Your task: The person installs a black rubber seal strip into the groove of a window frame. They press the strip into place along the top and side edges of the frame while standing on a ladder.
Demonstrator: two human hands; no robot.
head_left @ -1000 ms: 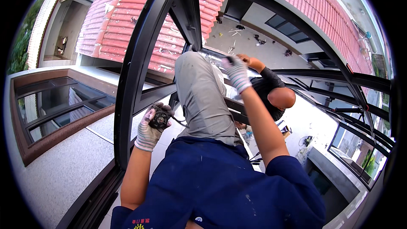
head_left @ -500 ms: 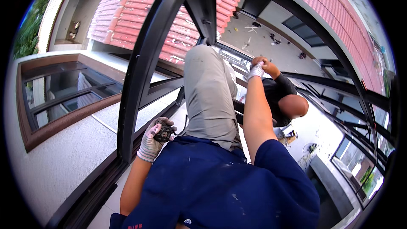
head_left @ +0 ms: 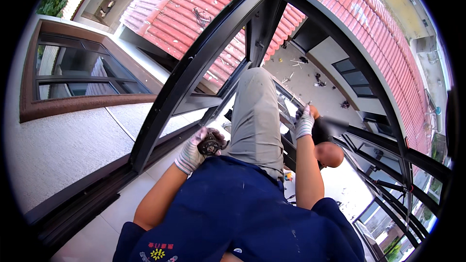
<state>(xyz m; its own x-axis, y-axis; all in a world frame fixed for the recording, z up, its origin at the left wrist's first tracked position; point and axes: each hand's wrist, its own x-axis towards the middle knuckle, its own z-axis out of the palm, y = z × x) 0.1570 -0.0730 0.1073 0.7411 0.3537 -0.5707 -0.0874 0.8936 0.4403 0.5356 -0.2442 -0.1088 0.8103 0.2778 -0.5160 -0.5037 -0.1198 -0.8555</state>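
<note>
Right hand (head_left: 305, 121) has drawn back, a co-worker's hand (head_left: 316, 112) just beyond it, apparently shortening the reach, finger closure and contents not discernible, while left hand (head_left: 196, 149) keeps curled around the round black device (head_left: 210, 144) in its palm.

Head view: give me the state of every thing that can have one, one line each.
Left hand: gloved, curled around the dark device.
Dark round device: held; on or off unclear.
Right hand: gloved, raised; grip unclear.
Grey trouser leg: creased.
Navy shirt: pale marks.
Brown-framed window: glazed; open or shut unclear.
Red tiled roof: littered.
</note>
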